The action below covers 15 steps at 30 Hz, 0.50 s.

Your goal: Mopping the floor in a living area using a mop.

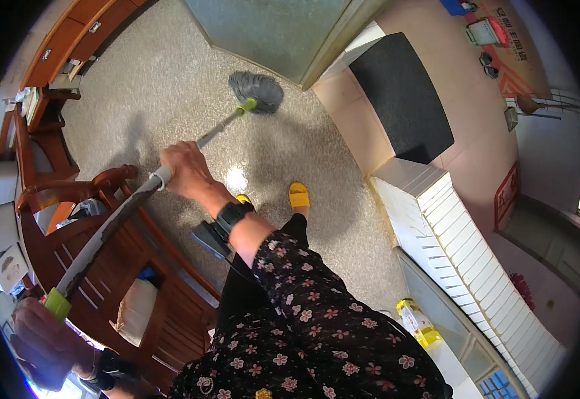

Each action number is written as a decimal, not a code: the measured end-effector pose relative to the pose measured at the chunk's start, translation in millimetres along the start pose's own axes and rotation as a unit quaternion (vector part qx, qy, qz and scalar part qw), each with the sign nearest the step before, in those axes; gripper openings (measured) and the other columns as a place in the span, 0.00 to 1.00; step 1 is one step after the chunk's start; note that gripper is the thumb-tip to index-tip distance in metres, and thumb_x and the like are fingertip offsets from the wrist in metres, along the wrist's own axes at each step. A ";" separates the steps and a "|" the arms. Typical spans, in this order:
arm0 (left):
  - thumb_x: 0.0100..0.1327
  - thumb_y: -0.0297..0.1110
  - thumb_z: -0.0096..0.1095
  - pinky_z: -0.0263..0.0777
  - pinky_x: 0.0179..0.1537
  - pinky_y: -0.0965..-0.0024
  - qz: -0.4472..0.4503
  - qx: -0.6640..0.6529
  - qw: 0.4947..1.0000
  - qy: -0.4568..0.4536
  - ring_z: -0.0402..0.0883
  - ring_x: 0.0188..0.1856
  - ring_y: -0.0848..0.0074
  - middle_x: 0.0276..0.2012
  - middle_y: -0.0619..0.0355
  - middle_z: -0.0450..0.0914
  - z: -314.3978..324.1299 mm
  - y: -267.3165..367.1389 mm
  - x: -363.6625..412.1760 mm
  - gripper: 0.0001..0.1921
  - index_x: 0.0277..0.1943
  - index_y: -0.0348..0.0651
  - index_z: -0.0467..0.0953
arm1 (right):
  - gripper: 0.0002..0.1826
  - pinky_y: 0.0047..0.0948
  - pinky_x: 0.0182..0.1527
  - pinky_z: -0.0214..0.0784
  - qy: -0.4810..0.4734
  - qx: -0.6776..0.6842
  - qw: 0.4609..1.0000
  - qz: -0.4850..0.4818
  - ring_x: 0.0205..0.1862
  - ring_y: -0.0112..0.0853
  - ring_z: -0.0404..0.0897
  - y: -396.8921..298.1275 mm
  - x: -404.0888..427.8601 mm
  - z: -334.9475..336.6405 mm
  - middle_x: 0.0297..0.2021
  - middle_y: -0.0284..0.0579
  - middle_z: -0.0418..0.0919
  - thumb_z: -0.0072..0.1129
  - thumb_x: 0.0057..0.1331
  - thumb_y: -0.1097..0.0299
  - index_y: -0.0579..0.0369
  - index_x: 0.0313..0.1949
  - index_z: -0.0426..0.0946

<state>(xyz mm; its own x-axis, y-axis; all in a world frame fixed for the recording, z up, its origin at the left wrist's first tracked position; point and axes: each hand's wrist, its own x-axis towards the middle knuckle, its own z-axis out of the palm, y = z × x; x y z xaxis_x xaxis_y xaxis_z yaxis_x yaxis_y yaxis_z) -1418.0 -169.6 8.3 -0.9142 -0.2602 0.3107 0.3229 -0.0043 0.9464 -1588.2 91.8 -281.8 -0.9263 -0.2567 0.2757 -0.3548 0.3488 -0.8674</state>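
Observation:
A string mop with a grey head (257, 92) and a yellow-green joint lies with its head on the speckled floor (310, 144), near the lower corner of a grey-green door. Its pole (120, 214) runs down to the lower left. My left hand (45, 339) grips the pole's top end, by the yellow-green grip. Farther down the pole, just beyond a white collar, my right hand (187, 169) is closed around it. Both wrists wear black straps; a dark flat device hangs by the right one.
A carved wooden bench (165, 309) stands close on the left, below wooden drawers (75, 45). At the right are a door panel (270, 35), a black mat (402, 99) on a raised step, a white-tiled low wall (464, 239) and a yellow-and-white package (417, 324).

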 end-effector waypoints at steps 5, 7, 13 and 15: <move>0.67 0.49 0.42 0.72 0.38 0.73 -0.013 0.005 0.998 0.067 0.74 0.27 0.78 0.22 0.63 0.69 11.1 7.1 -3.1 0.18 0.32 0.45 0.71 | 0.14 0.40 0.40 0.62 -0.004 -0.005 1.000 0.029 0.32 0.44 0.75 -6.2 -59.5 -31.6 0.23 0.45 0.75 0.70 0.44 0.65 0.54 0.21 0.71; 0.66 0.51 0.42 0.74 0.36 0.73 -0.040 -0.021 0.997 0.070 0.76 0.26 0.77 0.22 0.63 0.70 27.0 -6.8 -10.4 0.19 0.32 0.45 0.72 | 0.13 0.41 0.38 0.64 0.005 -0.017 0.998 0.058 0.31 0.45 0.76 0.8 -87.5 -57.1 0.24 0.46 0.76 0.70 0.44 0.66 0.54 0.22 0.71; 0.64 0.49 0.43 0.67 0.19 0.74 -0.084 -0.097 0.992 -0.017 0.61 0.10 0.81 0.10 0.67 0.60 133.4 -59.8 -32.0 0.16 0.23 0.52 0.63 | 0.12 0.43 0.39 0.62 -0.015 -0.097 0.990 0.101 0.33 0.46 0.75 42.4 -149.4 -96.2 0.24 0.45 0.74 0.67 0.44 0.68 0.51 0.25 0.70; 0.56 0.39 0.48 0.67 0.15 0.70 -0.111 -0.175 0.972 -0.115 0.64 0.08 0.76 0.07 0.63 0.63 154.0 -71.1 -24.9 0.16 0.14 0.48 0.60 | 0.12 0.43 0.39 0.62 -0.008 -0.134 0.986 0.098 0.33 0.46 0.74 51.0 -167.7 -103.8 0.24 0.44 0.74 0.66 0.44 0.68 0.51 0.24 0.70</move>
<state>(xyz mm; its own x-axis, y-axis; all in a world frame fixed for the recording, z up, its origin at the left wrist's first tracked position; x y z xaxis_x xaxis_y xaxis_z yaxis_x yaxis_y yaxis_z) -1455.9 -14.1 -53.2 -0.9885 0.0072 0.1509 0.1373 -0.3735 0.9174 -1464.1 246.2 -329.3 -0.9790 -0.1741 0.1057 -0.1922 0.6180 -0.7623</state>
